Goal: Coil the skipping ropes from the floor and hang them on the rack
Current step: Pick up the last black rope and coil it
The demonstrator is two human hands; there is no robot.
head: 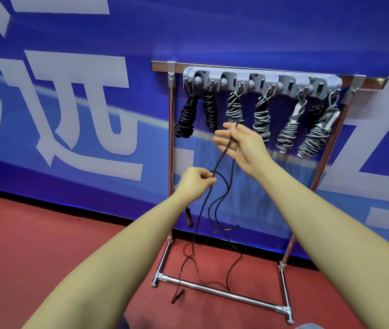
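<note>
A thin black skipping rope (214, 210) hangs in loose loops in front of the chrome rack (171, 143). My right hand (241, 143) is raised with fingers spread, the rope's top bend caught between thumb and fingers. Lower down and to the left, my left hand (197, 182) pinches the rope strands together. The rope trails down over the rack's bottom bar, and one dark handle (178, 296) lies on the red floor. Another dark handle (188, 218) dangles below my left wrist. Several coiled ropes, black (186, 119) and grey (262, 122), hang from the grey hook strip (262, 83).
A blue banner wall with large white characters (74, 110) stands right behind the rack. The rack's base bar (222, 293) and feet rest on the red floor (46, 245) below my arms.
</note>
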